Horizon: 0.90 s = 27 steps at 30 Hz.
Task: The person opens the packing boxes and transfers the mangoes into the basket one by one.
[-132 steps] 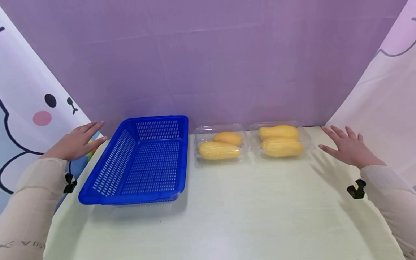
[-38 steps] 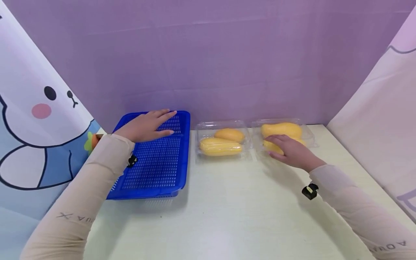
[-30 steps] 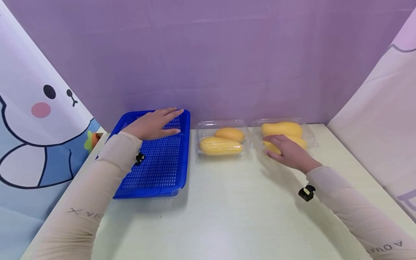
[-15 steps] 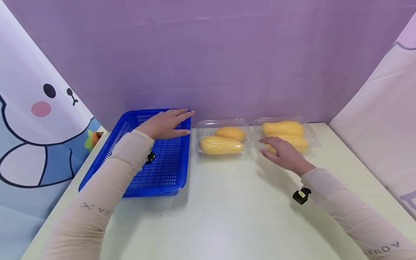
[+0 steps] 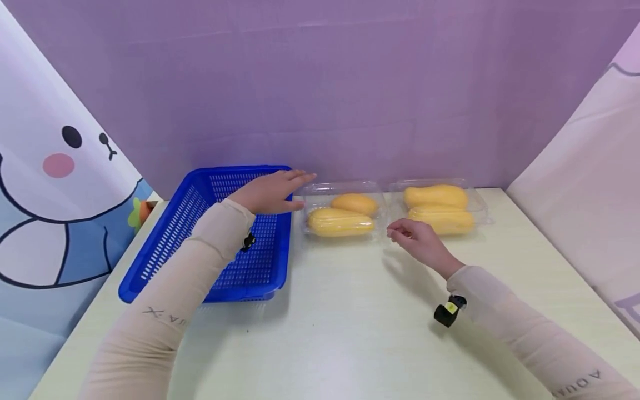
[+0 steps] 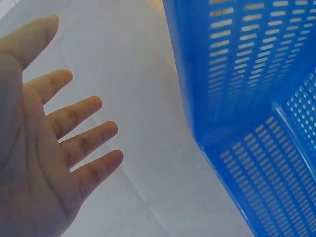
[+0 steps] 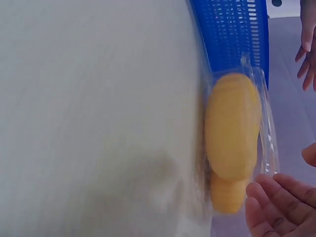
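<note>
In the head view, your left hand is hovering over the far right corner of the blue basket, its fingers spread, its thumb apart and its fingertips extending past the basket's right rim. Just right of the basket, a nearer clear box is holding two yellow fruits; farther right of the basket, a second clear box is holding two more yellow fruits. Your right hand is hanging right of the basket, its fingertips by the gap between the two boxes, its fingers loosely curled. The basket is standing on a pale table, a purple cloth hanging behind it and a cartoon-print cloth hanging to its left.

In the left wrist view, your left palm is showing, its fingers spread and well apart from the basket's wall.

In the right wrist view, your right fingers are bending gently, the thumb apart from them. Yellow fruit in clear plastic is showing between them and the basket; whether your fingertips are touching the plastic, I cannot tell.
</note>
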Available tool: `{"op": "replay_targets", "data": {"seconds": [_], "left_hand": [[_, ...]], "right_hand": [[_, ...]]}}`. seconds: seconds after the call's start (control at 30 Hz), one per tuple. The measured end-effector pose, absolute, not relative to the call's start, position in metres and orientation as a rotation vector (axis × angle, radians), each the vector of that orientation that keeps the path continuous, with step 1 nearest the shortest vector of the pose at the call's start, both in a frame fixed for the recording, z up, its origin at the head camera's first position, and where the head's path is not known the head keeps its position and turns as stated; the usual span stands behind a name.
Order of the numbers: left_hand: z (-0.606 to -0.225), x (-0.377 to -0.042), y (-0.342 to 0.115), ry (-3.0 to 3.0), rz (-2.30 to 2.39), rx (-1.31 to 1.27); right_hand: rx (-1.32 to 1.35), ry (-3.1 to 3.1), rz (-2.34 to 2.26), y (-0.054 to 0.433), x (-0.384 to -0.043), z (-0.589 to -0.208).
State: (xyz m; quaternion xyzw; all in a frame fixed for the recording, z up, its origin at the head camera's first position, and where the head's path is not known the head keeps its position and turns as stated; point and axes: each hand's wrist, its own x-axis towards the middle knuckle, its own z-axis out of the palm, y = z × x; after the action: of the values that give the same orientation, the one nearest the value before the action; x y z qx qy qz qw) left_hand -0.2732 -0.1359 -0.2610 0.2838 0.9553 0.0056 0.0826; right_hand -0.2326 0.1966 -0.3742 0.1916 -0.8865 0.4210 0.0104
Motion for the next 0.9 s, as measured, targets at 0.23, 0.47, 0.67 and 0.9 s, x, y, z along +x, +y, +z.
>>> {"op": "replay_targets", "data": {"seconds": [0.23,0.47,0.67,0.9], "left_hand": [[-0.263,-0.274,-0.124,2.834,0.034,0.842],[-0.265,-0.276,-0.112,2.822,0.037,0.847],[-0.265,-0.277,-0.098,2.797,0.062,0.837],[-0.267,-0.278,-0.083,2.769,0.025,0.899]], "right_hand": [[0.624,-2.763,1.531,0.182,-0.233,-0.384],[0.624,-2.751,1.727,0.166,-0.234,-0.394],[0.591,-2.731,1.854,0.155,-0.235,-0.399],[0.588,-2.71,1.981,0.149,-0.237,-0.402]]}}
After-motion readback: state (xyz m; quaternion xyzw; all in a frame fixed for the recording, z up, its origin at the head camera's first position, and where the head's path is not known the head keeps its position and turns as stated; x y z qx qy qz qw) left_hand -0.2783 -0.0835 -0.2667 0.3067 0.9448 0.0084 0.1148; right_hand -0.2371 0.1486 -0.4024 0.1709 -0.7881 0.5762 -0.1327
